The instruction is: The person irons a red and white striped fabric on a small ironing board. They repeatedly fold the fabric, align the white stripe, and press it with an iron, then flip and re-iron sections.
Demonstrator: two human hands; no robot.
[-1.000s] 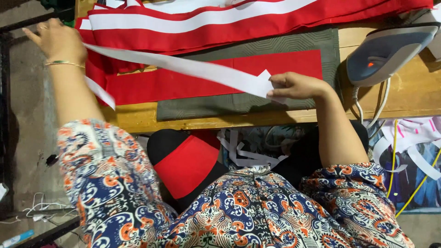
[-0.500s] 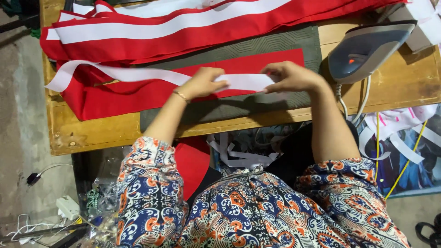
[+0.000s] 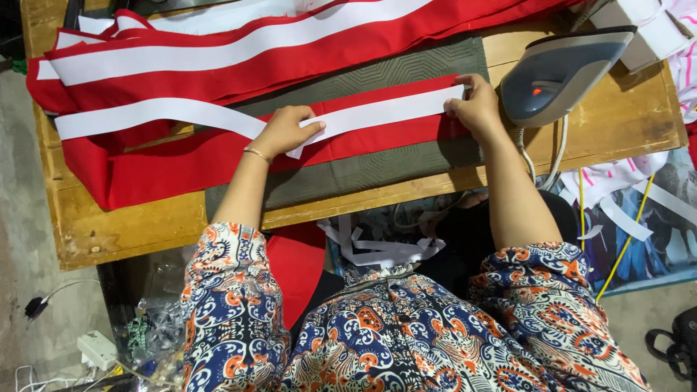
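Pinching a white strip (image 3: 377,115), both hands are closed on it: left hand (image 3: 285,131) mid-length, right hand (image 3: 475,107) at its end; between them it is laid flat on red cloth (image 3: 218,156). An iron (image 3: 559,72) is seen just beyond the right grip.

packages: pale cardboard box (image 3: 639,29), top right corner of worktop (image 3: 145,232), behind the iron (image 3: 559,72) | labels: none | signs: none | screens: none

White strip (image 3: 377,115) under my hands, red cloth (image 3: 218,156) beneath it, grey-green quilted pad (image 3: 377,170), bare brown wooden bench (image 3: 145,229), grey-blue iron (image 3: 559,72) with an orange light, my blue, orange and white floral sleeves (image 3: 225,290), gold bangle (image 3: 256,154)
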